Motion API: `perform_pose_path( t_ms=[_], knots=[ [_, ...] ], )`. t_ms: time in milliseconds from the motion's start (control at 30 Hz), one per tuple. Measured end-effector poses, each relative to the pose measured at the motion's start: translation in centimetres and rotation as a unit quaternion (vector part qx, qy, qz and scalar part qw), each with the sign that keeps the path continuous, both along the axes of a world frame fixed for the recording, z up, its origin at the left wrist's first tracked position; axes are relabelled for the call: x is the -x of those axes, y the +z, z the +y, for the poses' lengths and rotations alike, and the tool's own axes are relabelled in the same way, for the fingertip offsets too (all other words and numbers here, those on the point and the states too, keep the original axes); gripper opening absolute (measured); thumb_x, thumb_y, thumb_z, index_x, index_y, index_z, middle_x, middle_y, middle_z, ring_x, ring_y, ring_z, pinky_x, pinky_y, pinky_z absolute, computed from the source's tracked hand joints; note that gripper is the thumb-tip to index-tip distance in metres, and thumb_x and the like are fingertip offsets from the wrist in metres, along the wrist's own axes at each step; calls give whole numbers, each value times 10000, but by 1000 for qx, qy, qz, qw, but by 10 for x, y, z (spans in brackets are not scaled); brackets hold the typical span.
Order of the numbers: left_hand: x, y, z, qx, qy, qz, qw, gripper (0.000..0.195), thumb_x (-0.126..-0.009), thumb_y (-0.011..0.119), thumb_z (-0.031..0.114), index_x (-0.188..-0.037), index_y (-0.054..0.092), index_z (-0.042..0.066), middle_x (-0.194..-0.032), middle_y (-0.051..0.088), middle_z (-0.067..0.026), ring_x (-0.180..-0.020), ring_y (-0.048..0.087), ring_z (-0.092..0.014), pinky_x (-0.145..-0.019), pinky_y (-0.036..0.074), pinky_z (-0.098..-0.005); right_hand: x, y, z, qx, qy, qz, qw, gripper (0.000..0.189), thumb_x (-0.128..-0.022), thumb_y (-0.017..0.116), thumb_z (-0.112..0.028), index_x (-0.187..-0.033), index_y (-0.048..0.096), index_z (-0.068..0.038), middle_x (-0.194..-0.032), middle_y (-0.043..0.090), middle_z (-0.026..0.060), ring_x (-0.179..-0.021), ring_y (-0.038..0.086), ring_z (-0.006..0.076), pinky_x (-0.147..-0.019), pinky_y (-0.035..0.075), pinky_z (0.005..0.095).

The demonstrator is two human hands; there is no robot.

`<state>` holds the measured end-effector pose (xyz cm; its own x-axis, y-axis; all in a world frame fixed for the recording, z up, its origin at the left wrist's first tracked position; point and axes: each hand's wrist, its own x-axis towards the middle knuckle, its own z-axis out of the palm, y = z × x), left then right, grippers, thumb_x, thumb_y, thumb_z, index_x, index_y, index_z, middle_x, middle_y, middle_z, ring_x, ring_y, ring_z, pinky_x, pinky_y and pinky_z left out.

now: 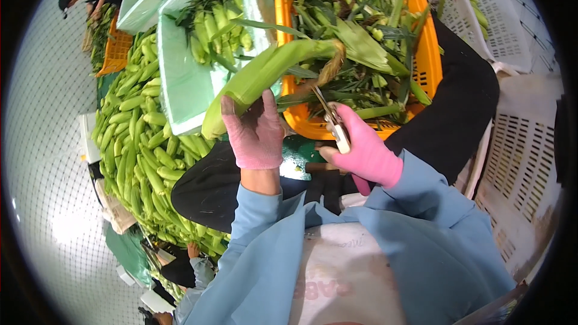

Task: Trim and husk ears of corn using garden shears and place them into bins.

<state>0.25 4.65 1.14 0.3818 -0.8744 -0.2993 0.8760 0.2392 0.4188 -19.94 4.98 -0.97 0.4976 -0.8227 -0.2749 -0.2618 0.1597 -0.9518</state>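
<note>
My left hand point(255, 133), in a pink glove with bare fingertips, holds an ear of corn in its green husk point(257, 72). The ear slants up to the right, and its brown silk hangs at the far end over the orange basket. In my right hand point(363, 149), also pink-gloved, is a pair of pruning shears point(333, 122) with white on the handle. The blades point up and left, close below the silk; whether they touch it I cannot tell.
An orange plastic basket point(289, 119) holds husk leaves and stalks. Left of it, a foam box with a green liner point(183, 95) holds several corn ears. A large heap of corn point(144, 158) lies at left. White crates point(510, 167) stand at right. Other people are at upper left and lower left.
</note>
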Motion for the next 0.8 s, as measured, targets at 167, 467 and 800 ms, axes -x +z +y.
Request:
perform_pose_path(
  t_ms=[167,467,800],
  knots=[
    [26,0,4,-52,-76,-44,995,547,-944,613,387,-1331,461,32,-1333,503,-108,-1230,498,-230,-1018,495,-344,-1,12,-31,-35,-41,-65,996,693,-748,743,-146,-1334,399,-15,-1123,497,106,-981,523,183,-863,465,302],
    [29,4,3,-90,-130,3,987,511,-957,587,354,-1327,466,23,-1366,493,-131,-1240,493,-258,-1023,478,-392,11,6,-28,4,-94,-51,994,443,-775,736,-139,-1151,551,6,-807,580,33,-694,544,106,-674,489,268],
    [25,-15,-1,-47,-229,176,956,456,-975,571,309,-1321,437,43,-1211,529,-129,-1132,524,-195,-910,533,-254,32,46,-22,-243,-83,-230,939,508,-859,679,-189,-1286,459,-23,-978,594,56,-829,588,113,-609,525,245]
  ],
)
